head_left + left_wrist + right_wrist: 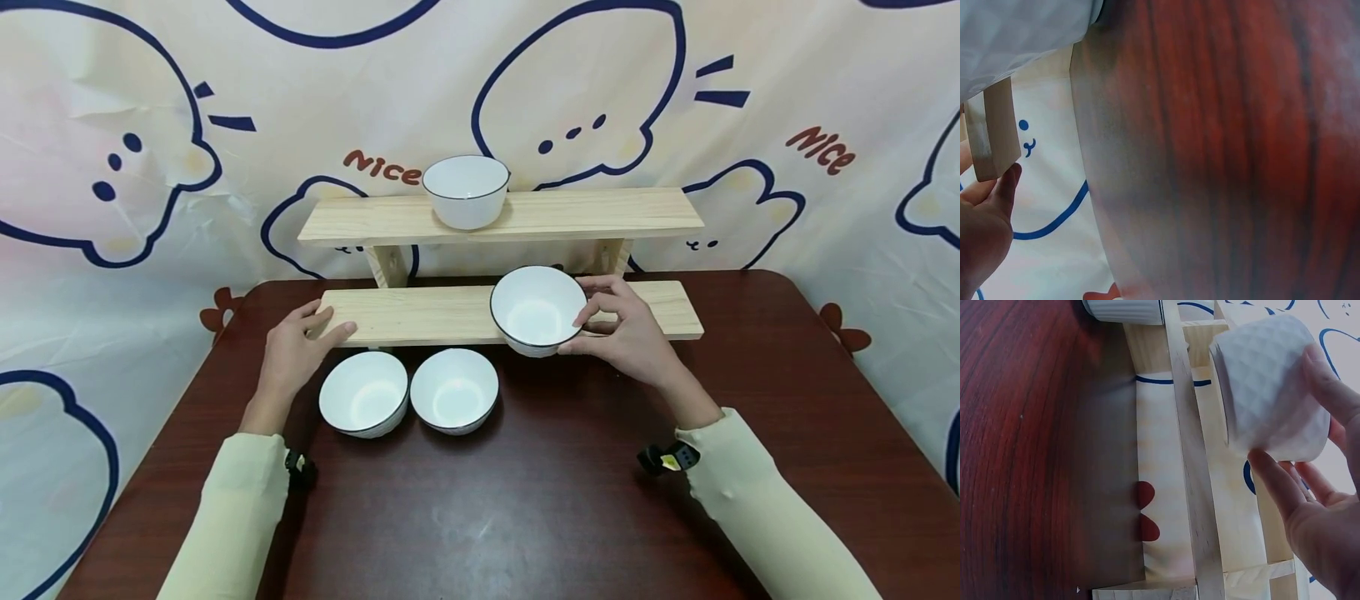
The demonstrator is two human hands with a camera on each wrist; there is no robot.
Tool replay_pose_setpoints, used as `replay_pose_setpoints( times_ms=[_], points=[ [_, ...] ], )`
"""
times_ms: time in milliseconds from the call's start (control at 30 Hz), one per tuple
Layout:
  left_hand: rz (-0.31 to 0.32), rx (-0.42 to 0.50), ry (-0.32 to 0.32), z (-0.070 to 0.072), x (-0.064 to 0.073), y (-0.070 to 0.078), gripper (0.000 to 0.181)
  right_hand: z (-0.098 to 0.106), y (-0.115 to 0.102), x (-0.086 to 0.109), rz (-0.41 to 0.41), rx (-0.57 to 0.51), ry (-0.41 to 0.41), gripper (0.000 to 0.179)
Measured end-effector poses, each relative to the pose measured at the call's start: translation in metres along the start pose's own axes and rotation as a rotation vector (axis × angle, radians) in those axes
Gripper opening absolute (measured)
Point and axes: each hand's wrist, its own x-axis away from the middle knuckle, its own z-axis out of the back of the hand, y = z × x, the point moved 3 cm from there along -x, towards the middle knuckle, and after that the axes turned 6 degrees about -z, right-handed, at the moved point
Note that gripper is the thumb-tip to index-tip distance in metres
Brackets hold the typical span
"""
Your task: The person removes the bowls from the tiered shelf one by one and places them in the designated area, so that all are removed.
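Head view gives me the widest look at the work from where I sit. On my feed the right hand point(626, 329) grips the held bowl point(538, 308), a white one with a thin dark rim, its fingers curled about the bowl's right side. The held bowl is upright, with its inside facing up, over the right-hand part of the lower board point(412, 317); I cannot tell whether its base touches the wood. Through the right wrist camera I make out a quilted pattern on its wall, thumb on one side and fingers on the other.

The left hand point(296, 350) grips the left end of the lower board, its thumb lying over the front edge. My left wrist camera shows that end close to the hand, and part of a quilted bowl fills the upper corner.

On the dark reddish table point(525, 517), in front of the lower board, I see the left table bowl point(365, 393) and the right table bowl point(454, 392) just beside each other, both upright. The top bowl point(465, 200) stands on the upper board point(600, 215), left of its middle. Behind everything I have a pale cloth point(862, 50) with blue cartoon outlines and the word "Nice" in red. Pale sleeves point(757, 500) cover both forearms.
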Motion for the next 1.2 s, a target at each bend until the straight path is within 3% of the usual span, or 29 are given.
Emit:
replay_pose_setpoints(
  times_ms=[467, 1200],
  points=[
    [0.007, 0.003, 0.000, 0.000, 0.000, -0.001, 0.076, -0.003, 0.003, 0.005, 0.009, 0.011, -0.113, 0.027],
    [-0.033, 0.003, 0.023, 0.000, 0.000, -0.002, 0.073, 0.006, 0.011, 0.017, 0.012, -0.029, -0.161, 0.029]
  ],
)
